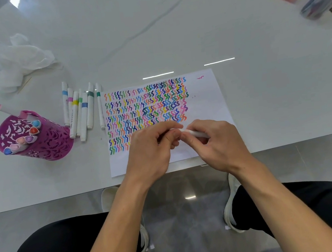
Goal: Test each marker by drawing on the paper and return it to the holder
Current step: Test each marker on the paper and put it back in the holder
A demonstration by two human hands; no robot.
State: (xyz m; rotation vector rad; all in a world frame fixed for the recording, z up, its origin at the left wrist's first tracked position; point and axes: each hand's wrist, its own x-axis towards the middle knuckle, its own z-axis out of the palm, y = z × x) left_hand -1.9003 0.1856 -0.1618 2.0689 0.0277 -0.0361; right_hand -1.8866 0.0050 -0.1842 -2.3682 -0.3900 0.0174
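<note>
While both wrists hover over the paper (211,107), left hand (153,148) and right hand (217,142) pinch one marker (195,133).

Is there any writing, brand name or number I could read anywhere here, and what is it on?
No text reads clearly.
Red cap in the holder: dark marks like a number, too blurred to read.
Paper: coloured squiggles only, no words.
Loose markers beside it: faint print on a barrel, too small to read.
Marker held by the left hand and right hand: no print shows.
</note>
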